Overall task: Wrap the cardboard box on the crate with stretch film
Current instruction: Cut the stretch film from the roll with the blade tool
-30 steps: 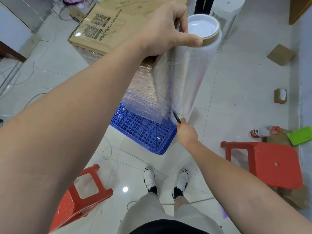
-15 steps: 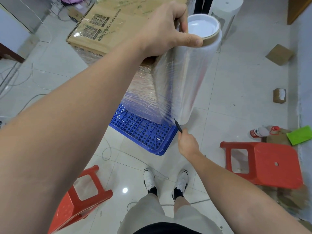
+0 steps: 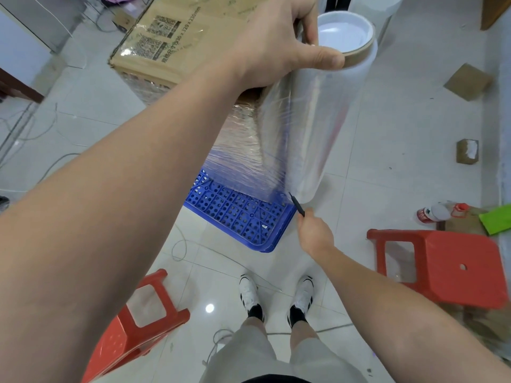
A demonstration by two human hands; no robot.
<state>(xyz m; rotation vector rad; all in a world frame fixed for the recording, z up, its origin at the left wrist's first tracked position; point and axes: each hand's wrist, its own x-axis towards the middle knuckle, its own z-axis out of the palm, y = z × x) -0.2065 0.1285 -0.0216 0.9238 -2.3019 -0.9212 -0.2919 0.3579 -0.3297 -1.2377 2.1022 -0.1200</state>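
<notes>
A tall cardboard box (image 3: 168, 37) stands on a blue perforated crate (image 3: 237, 217), its sides covered in clear film. My left hand (image 3: 279, 45) grips the top rim of an upright stretch film roll (image 3: 318, 120) held next to the box's near corner. A short sheet of film runs from the roll to the box. My right hand (image 3: 313, 234) holds a small black blade (image 3: 296, 204), its tip at the roll's bottom edge where the film leaves it.
Two red plastic stools stand on the tiled floor, one at lower left (image 3: 135, 324), one at right (image 3: 448, 261). A bottle (image 3: 437, 212), a green sheet (image 3: 496, 222) and cardboard scraps (image 3: 467, 81) lie at right. Cables trail at left. My feet (image 3: 276, 297) stand near the crate.
My right hand with the blade has dropped slightly lower and away from the roll's bottom edge. The left hand keeps the roll in place.
</notes>
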